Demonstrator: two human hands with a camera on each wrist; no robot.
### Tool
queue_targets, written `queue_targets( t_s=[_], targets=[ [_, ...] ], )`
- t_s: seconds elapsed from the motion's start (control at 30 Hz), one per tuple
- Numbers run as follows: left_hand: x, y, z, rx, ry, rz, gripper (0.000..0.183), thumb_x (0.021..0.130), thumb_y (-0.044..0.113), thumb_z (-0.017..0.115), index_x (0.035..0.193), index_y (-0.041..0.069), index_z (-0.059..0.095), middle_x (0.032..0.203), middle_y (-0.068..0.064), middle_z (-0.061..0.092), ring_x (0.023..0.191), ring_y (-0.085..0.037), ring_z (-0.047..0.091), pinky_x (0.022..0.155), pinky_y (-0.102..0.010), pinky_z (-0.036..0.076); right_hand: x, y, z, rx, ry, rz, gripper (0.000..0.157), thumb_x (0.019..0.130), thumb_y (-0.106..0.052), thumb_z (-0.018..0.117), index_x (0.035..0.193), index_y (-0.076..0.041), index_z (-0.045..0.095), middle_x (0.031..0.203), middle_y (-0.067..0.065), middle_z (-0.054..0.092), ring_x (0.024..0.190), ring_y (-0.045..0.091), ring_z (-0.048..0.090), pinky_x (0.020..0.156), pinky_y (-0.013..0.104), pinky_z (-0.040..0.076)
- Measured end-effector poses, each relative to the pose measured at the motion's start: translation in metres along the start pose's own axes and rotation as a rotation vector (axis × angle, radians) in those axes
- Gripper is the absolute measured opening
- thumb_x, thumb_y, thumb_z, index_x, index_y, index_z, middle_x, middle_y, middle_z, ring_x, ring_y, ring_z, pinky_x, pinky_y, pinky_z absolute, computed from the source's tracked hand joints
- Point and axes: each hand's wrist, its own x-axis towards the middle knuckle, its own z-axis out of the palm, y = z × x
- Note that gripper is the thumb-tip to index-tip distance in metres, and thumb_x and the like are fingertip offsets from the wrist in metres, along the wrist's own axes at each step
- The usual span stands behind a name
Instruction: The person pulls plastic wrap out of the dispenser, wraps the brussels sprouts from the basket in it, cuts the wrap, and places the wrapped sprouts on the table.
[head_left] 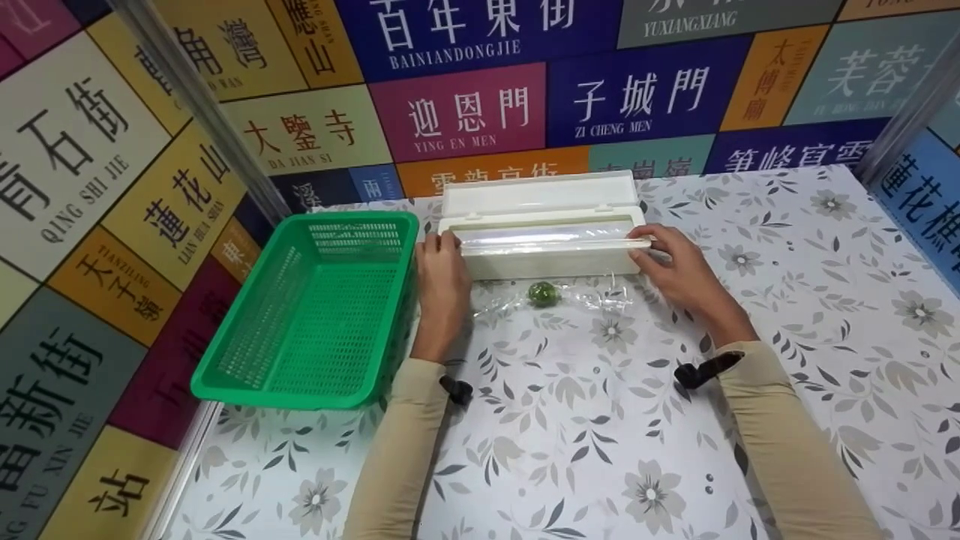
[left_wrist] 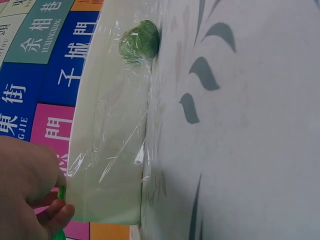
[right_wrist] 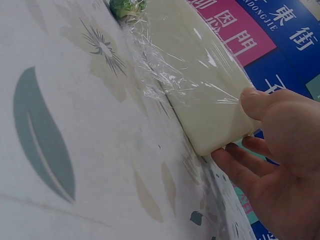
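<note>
A white cling film dispenser box (head_left: 551, 259) stands on the table with its lid (head_left: 540, 191) raised at the back. Clear cling film (left_wrist: 117, 120) hangs down over the box's front and onto the table. Against the film's lower part sits a small round green vegetable (head_left: 543, 294), its exact kind unclear. My left hand (head_left: 442, 289) holds the box's left end with bent fingers, near the film's top edge. At the opposite end, my right hand (head_left: 679, 274) grips the corner, thumb (right_wrist: 252, 100) on the film edge and fingers around the end.
A green perforated plastic basket (head_left: 367, 390) stands left of my left hand, close to it. The table (head_left: 570, 480) has a flower-patterned cover. Walls with printed street-name panels (head_left: 457, 112) rise behind and at the sides.
</note>
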Motion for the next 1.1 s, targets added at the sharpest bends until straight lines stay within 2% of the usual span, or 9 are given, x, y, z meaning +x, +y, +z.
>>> queue_targets(
  t_s=[0.27, 0.47, 0.6, 0.8, 0.93, 1.1],
  targets=[
    [-0.001, -0.008, -0.002, 0.046, -0.003, -0.027, 0.023, 0.115, 0.016, 0.051, 0.124, 0.004, 0.069, 0.124, -0.017, 0.065, 0.118, -0.034, 0.06, 0.102, -0.045, 0.054, -0.002, -0.003, 0.001, -0.01, 0.005, 0.01, 0.036, 0.11, -0.025, 0.066, 0.142, -0.01, 0.063, 0.149, 0.019, 0.053, 0.144, 0.044, 0.057, 0.123, 0.054, 0.046],
    [-0.005, -0.01, -0.001, 0.053, 0.044, 0.018, 0.024, 0.115, 0.017, 0.052, 0.124, 0.002, 0.069, 0.121, -0.019, 0.066, 0.115, -0.035, 0.063, 0.099, -0.045, 0.057, -0.002, -0.002, 0.002, 0.012, 0.011, 0.036, 0.036, 0.109, -0.025, 0.067, 0.142, -0.012, 0.063, 0.15, 0.016, 0.053, 0.146, 0.042, 0.056, 0.124, 0.051, 0.045],
    [-0.006, -0.011, -0.002, 0.022, 0.054, 0.039, 0.024, 0.115, 0.013, 0.052, 0.125, -0.001, 0.069, 0.119, -0.021, 0.065, 0.112, -0.036, 0.064, 0.097, -0.045, 0.059, -0.001, -0.002, 0.002, 0.026, 0.018, 0.05, 0.038, 0.109, -0.023, 0.066, 0.145, -0.012, 0.062, 0.155, 0.016, 0.052, 0.148, 0.044, 0.054, 0.126, 0.054, 0.043],
    [-0.008, -0.01, -0.001, 0.002, 0.084, 0.053, 0.021, 0.112, 0.009, 0.054, 0.12, -0.002, 0.071, 0.124, -0.021, 0.066, 0.116, -0.037, 0.065, 0.1, -0.045, 0.06, -0.001, -0.007, 0.004, 0.032, 0.021, 0.057, 0.037, 0.11, -0.014, 0.063, 0.146, -0.006, 0.059, 0.16, 0.019, 0.05, 0.149, 0.046, 0.052, 0.127, 0.057, 0.04],
    [-0.012, -0.01, -0.001, -0.022, 0.106, 0.085, 0.022, 0.111, 0.005, 0.054, 0.119, 0.0, 0.074, 0.127, -0.02, 0.065, 0.119, -0.036, 0.065, 0.102, -0.044, 0.059, -0.001, -0.008, 0.004, 0.013, 0.021, 0.056, 0.037, 0.11, -0.02, 0.064, 0.145, -0.01, 0.061, 0.159, 0.015, 0.052, 0.149, 0.044, 0.053, 0.128, 0.056, 0.04],
    [-0.017, -0.009, -0.002, -0.094, 0.066, 0.092, 0.021, 0.111, 0.006, 0.056, 0.118, 0.005, 0.076, 0.128, -0.017, 0.064, 0.12, -0.033, 0.064, 0.102, -0.044, 0.058, -0.001, -0.002, 0.003, 0.001, 0.027, 0.047, 0.038, 0.11, -0.024, 0.065, 0.146, -0.013, 0.062, 0.159, 0.014, 0.053, 0.148, 0.043, 0.055, 0.128, 0.056, 0.04]
  ],
)
